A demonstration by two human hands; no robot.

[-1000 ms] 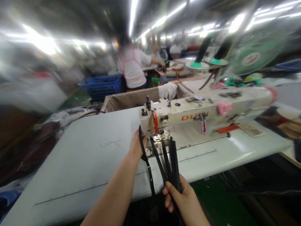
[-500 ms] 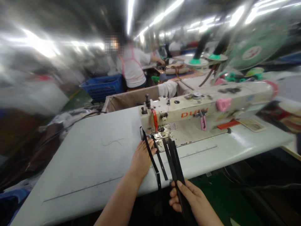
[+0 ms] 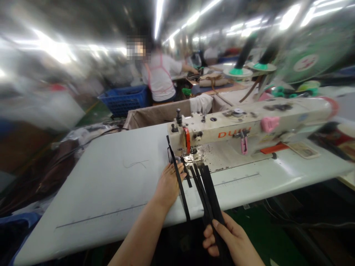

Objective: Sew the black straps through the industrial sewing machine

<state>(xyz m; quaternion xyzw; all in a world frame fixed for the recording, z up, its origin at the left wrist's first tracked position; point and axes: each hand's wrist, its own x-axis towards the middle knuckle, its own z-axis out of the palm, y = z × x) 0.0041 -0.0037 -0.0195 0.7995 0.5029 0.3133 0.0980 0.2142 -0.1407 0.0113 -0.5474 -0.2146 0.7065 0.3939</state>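
My left hand [image 3: 169, 184] lies palm down on the white sewing machine table, fingers stretched toward the presser foot [image 3: 191, 158]. Its fingertips touch the edge of a short black strip [image 3: 188, 179] that runs under the foot; the contact is partly hidden. Across the back of this hand passes a longer black strip [image 3: 181, 192], which hangs over the table's front edge. My right hand [image 3: 226, 234] is closed round a bundle of narrow black strips [image 3: 211, 188] at the front edge. Their upper ends fan out over the table, just right of the short strip.
The sewing machine [image 3: 233, 127] spans the table's right side, with a pink clip [image 3: 243, 145] on it. Loose thread [image 3: 135, 164] lies left of my hands. Behind are a cloth-lined bin [image 3: 149, 117], a blue basket [image 3: 124, 100] and a person in a white shirt [image 3: 162, 79].
The short strip has moved away from me under the presser foot, so less of it shows. The long strip now stands higher behind my left hand. The view has shifted slightly.
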